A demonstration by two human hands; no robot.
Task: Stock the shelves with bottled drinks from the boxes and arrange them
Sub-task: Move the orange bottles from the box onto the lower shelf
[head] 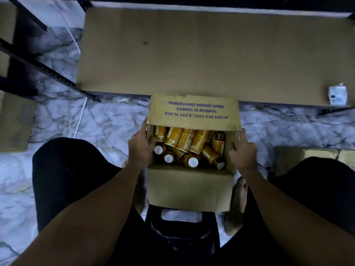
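An open cardboard box (189,189) sits on the floor between my knees, its far flap (194,111) folded back with printed text on it. Inside lie several orange-labelled bottles (185,143) with white caps, some upright, some tipped over. My left hand (141,145) grips the box's left wall, thumb inside the rim. My right hand (243,150) grips the right wall, thumb over the edge. Just beyond the box is the low brown shelf board (192,54), bare apart from one small item.
A small white packet (337,94) lies on the shelf's right front corner. Black shelf frame rails (48,70) run at the left. Flat cardboard pieces lie at left (14,121) and right (307,154). A dark stool (182,231) is under me. A white cable (79,116) crosses the marble floor.
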